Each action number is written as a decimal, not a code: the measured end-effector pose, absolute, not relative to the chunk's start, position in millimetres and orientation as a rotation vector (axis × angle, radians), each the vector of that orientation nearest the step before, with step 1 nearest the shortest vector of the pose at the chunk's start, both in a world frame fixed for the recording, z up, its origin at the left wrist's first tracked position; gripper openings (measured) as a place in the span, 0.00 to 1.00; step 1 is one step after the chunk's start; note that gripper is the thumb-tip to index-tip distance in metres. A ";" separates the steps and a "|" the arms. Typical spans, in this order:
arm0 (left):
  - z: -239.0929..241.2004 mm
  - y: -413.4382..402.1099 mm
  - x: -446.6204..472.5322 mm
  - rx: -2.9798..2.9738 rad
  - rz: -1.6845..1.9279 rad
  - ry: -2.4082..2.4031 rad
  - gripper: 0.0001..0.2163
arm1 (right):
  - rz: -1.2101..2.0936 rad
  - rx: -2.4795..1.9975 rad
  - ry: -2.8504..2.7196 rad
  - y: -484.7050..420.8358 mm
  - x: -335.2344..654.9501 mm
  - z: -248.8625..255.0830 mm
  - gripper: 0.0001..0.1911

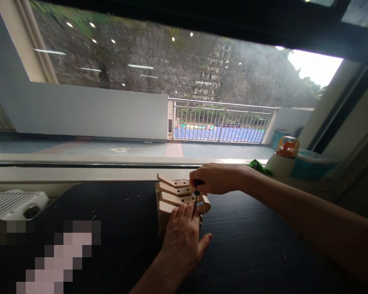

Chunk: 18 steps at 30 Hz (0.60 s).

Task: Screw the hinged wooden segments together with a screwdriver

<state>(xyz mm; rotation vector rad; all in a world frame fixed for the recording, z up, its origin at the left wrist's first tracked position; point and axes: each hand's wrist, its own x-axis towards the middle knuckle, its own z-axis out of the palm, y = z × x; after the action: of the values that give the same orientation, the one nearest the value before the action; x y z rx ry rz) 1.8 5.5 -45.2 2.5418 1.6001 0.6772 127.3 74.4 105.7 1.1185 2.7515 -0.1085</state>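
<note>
The slatted wooden piece [171, 198] sits near the middle of my view, toward the far edge of the black table [251, 232]. I see four pale slats set in a row, each slanting upward at its left end, with dark round spots showing on several of them. A rounded wooden end [206, 205] sticks out at the right side.

My right hand [219, 178] is closed around the dark handle of a screwdriver [196, 192], whose shaft points down at the wood; I cannot tell whether the tip touches, as the fingers of my left hand [183, 232] hide that spot. The left lies palm down with its fingers across the nearest slat, thumb held out to the right and clear of the wood. The two hands stand apart, the right one farther off.

Past the table's left side I have a white slatted appliance [15, 204]. On the far right, by the window, stand a green cloth [259, 166], a pale container with an orange top [282, 163] and a teal bin [311, 164]. Through the glass I make out a light wall [95, 113], a metal railing [221, 122] and a dark rock face [125, 53].
</note>
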 end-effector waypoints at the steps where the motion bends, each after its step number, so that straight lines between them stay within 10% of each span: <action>1: -45.1 5.6 1.8 2.542 0.676 1.599 0.27 | -0.102 1.116 2.762 73.7 127.1 106.9 0.12; 18: -43.6 4.3 2.0 2.547 0.668 1.601 0.26 | -0.113 1.110 2.821 74.0 126.1 102.2 0.11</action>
<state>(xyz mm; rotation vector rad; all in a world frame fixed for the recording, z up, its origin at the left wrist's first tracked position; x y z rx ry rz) 2.0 4.3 -43.6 2.5474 1.6013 0.6675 126.1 74.0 102.2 1.1100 2.8211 -0.1130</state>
